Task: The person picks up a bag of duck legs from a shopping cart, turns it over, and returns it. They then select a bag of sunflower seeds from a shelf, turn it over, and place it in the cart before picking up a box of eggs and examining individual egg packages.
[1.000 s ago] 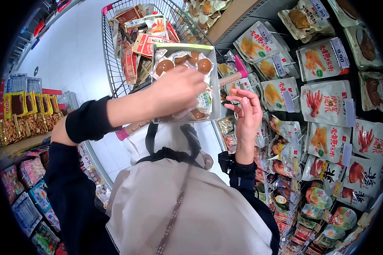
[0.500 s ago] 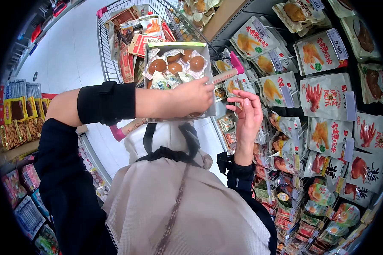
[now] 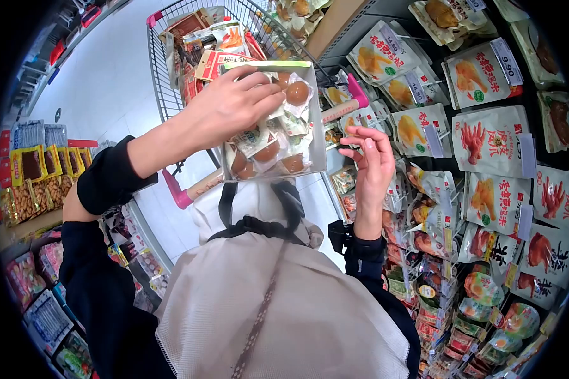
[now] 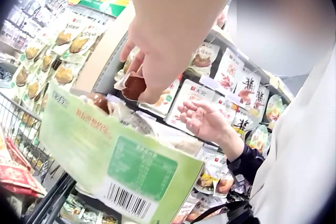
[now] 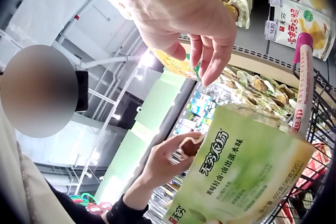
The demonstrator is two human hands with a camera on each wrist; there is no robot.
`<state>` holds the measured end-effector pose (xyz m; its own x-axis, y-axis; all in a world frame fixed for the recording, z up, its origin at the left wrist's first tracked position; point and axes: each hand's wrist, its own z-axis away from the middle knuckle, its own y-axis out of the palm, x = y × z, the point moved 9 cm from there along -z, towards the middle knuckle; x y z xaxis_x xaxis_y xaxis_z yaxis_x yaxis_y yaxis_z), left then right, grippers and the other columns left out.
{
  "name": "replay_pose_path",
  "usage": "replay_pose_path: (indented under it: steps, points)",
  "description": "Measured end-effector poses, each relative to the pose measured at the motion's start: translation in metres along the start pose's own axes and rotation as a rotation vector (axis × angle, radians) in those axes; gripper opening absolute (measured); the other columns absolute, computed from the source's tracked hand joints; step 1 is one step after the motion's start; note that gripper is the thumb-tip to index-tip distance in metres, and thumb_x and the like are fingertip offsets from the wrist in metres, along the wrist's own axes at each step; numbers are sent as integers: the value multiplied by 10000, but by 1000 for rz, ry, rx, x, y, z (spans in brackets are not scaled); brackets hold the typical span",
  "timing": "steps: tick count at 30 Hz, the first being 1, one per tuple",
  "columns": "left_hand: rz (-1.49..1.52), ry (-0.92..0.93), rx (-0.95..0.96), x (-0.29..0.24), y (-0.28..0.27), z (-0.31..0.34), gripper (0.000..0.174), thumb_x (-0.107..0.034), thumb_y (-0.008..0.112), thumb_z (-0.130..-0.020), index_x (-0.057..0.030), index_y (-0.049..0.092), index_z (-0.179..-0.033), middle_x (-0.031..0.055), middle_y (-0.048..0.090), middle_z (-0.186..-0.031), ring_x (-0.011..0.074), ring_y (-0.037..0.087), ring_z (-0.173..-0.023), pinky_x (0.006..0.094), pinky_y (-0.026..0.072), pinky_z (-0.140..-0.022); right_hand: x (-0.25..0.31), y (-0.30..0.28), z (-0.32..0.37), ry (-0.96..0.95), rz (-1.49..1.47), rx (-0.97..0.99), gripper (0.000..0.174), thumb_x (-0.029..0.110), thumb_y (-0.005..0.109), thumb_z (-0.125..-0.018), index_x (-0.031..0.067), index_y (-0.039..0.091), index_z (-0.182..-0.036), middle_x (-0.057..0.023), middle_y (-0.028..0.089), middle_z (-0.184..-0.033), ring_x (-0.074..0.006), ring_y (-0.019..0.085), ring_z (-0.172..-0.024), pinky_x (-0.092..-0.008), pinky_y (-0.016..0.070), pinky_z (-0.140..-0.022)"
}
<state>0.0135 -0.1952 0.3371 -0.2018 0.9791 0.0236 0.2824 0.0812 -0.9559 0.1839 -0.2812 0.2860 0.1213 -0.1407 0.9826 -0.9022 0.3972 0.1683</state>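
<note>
A green-and-white open box [image 4: 79,134] holds several brown eggs [image 3: 296,93] in clear wrappers. Over its far left part in the head view reaches my left hand [image 3: 237,101]. In the left wrist view that hand pinches a wrapped brown egg [image 4: 134,87] between thumb and fingers, above the box's rim. The same egg shows beside the box edge in the right wrist view. To the right of the box, my right hand [image 3: 374,165] is raised with loosely bent fingers and holds nothing.
Behind the box stands a wire shopping cart [image 3: 161,69] with several snack packs [image 3: 231,38] inside. Its pink-ended handle [image 3: 338,112] passes by the box. Hanging food packs [image 3: 493,142] line the right shelf, and nut bags [image 3: 35,205] stand at left.
My left hand swept from the box's middle to its near right part, then back to the far left, uncovering the near eggs. The right hand has hardly moved.
</note>
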Motion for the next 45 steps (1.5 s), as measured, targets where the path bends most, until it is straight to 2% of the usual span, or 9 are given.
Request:
replay_pose_path:
  steps: [5,9,12,16,19,28,34,41,45]
  points:
    - [141,-122,168,13,24,9,453,-137,584,-706,-46,467,-1134,81,523,-1115,228,476,-1025,364,351,-911,-1,6,-2,-4,-7,32,204,134,421,-874,-21,479,-992,-155,546,-996,-190,578,-819,-291,505,-665]
    - [286,30,114,-23,11,-18,355,-128,596,-684,-54,524,-1023,71,543,-998,219,494,-968,349,370,-876,0,7,-1,2,-23,25,192,123,422,-873,-28,470,-981,-155,549,-982,-186,574,-806,-290,505,-665]
    - [387,87,197,-53,35,-33,159,-172,593,-686,-56,567,-791,49,560,-809,212,518,-840,331,403,-765,2,9,0,2,-17,17,188,120,417,-874,-28,469,-977,-160,546,-988,-188,574,-805,-289,503,-663]
    - [340,99,316,-71,68,-50,171,-194,581,-684,-29,584,-640,105,580,-676,253,562,-730,357,447,-661,6,6,3,-15,-26,6,181,110,410,-872,-28,470,-973,-169,544,-987,-193,575,-801,-290,501,-663]
    - [457,67,324,-73,77,-53,194,-184,584,-651,9,594,-632,156,589,-642,296,587,-621,379,469,-556,9,0,6,-22,-26,-22,178,108,414,-870,-28,471,-970,-170,545,-986,-193,575,-797,-293,503,-661]
    - [726,-195,497,-45,67,-43,126,-97,536,-697,26,563,-685,159,574,-694,296,569,-682,351,461,-633,8,-7,8,-32,-42,-41,176,110,423,-868,-24,479,-968,-159,550,-982,-189,576,-793,-297,504,-657]
    - [1285,-617,187,6,22,-7,154,-108,497,-851,20,507,-766,40,554,-882,55,481,-736,199,413,-644,7,17,0,-18,-11,45,214,131,434,-870,-28,486,-1004,-136,551,-1004,-177,555,-881,-302,481,-745]
    - [1551,-603,-508,21,-21,22,130,-106,506,-852,24,515,-847,92,553,-1009,83,527,-814,213,454,-691,18,86,5,105,-191,290,208,16,457,-836,-38,443,-1036,-130,541,-1013,-182,549,-909,-306,487,-751]
    - [1513,-579,-574,16,-25,32,128,-100,507,-852,26,513,-834,114,543,-1036,107,529,-871,237,451,-750,32,91,0,3,-249,199,224,-51,469,-803,-25,412,-1018,-145,537,-988,-186,562,-868,-299,510,-709]
